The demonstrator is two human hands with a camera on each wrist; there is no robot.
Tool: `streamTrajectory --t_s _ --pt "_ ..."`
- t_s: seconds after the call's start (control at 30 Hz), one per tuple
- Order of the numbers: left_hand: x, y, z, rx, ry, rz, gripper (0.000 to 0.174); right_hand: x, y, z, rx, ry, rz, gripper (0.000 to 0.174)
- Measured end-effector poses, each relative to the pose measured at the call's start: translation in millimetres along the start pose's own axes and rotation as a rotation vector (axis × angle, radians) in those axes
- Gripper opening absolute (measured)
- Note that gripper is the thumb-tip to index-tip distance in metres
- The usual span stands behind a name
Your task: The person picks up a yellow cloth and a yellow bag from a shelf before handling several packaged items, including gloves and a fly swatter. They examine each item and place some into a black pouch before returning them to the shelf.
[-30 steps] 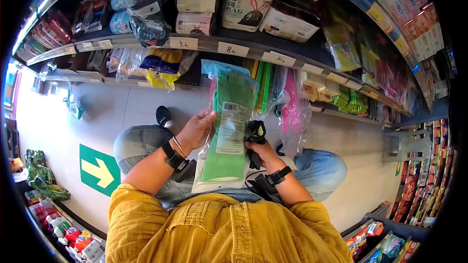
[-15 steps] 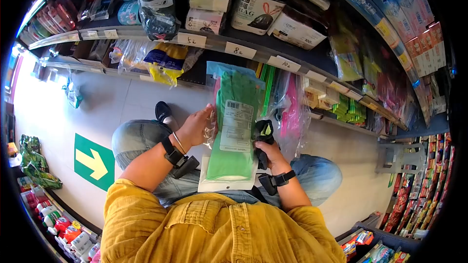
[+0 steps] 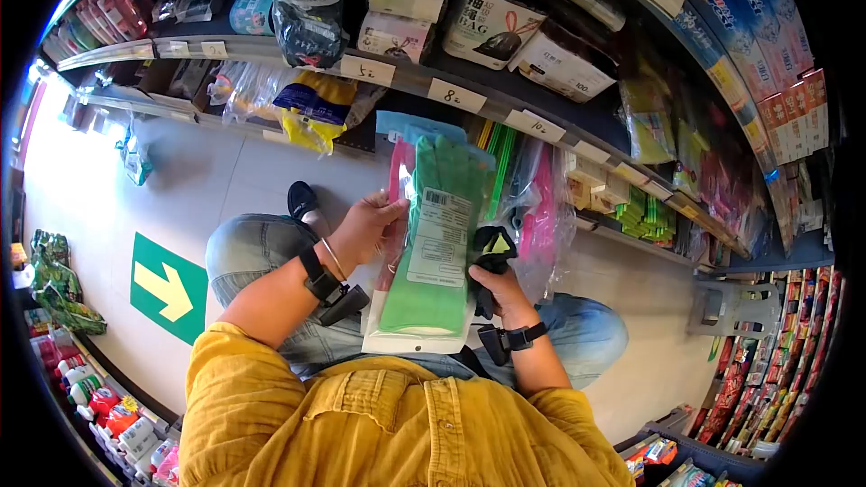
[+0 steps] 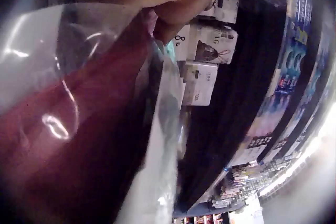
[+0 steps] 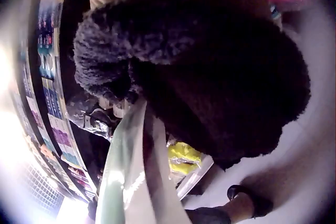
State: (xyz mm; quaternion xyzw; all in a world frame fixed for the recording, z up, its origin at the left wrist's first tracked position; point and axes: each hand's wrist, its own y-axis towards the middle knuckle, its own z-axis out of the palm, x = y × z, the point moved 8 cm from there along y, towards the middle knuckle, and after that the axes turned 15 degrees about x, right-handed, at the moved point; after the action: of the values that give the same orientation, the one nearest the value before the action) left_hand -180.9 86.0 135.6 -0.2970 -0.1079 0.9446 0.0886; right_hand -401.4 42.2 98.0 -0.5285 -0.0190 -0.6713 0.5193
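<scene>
In the head view a clear packet of green rubber gloves (image 3: pixel 437 243) with a white label is held upright before the lap. A packet of pink gloves (image 3: pixel 402 167) shows behind its left edge, a blue strip at the top. My left hand (image 3: pixel 365 225) pinches the pink packet's left edge, thumb on the near side. In the left wrist view the reddish glove (image 4: pixel 84 98) shows through clear plastic. On the right, my right hand (image 3: pixel 502 291) grips a dark fleecy cloth (image 5: pixel 210 82) with a yellow-green patch, right against the green packet's edge.
Ahead runs a shelf (image 3: pixel 397 77) with price cards, boxed garbage bags (image 3: pixel 494 22) and rolls. Beneath it hang yellow gloves (image 3: pixel 311 108) and pink packets (image 3: pixel 539 207). A grey stool (image 3: pixel 735 307) stands at right. A green arrow sign (image 3: pixel 169 289) marks the floor.
My left fingers, straighter half a second ago, have bent in onto the packet's edge, and more of the pink gloves shows beside the green. The right hand keeps its hold on the dark cloth.
</scene>
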Motion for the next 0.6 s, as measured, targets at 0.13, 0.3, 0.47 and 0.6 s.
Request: streamTrajectory --t_s 0.13,0.3,0.47,0.6 --pt "-2 -3 -17 -0.141 0.197 -0.026 0.015 6 3 8 0.021 0.021 -0.038 0.037" --pt "-9 -4 -13 -0.154 0.098 0.050 0.018 14 -3 -1 -0.052 0.008 -0.008 0.038" --pt "-32 -6 -32 -0.152 0.107 0.176 0.022 54 -16 -19 -0.204 0.081 -0.285 0.039" --pt "-35 -8 -29 -0.205 0.154 0.147 0.014 78 17 -74 -0.289 0.226 -0.318 0.047"
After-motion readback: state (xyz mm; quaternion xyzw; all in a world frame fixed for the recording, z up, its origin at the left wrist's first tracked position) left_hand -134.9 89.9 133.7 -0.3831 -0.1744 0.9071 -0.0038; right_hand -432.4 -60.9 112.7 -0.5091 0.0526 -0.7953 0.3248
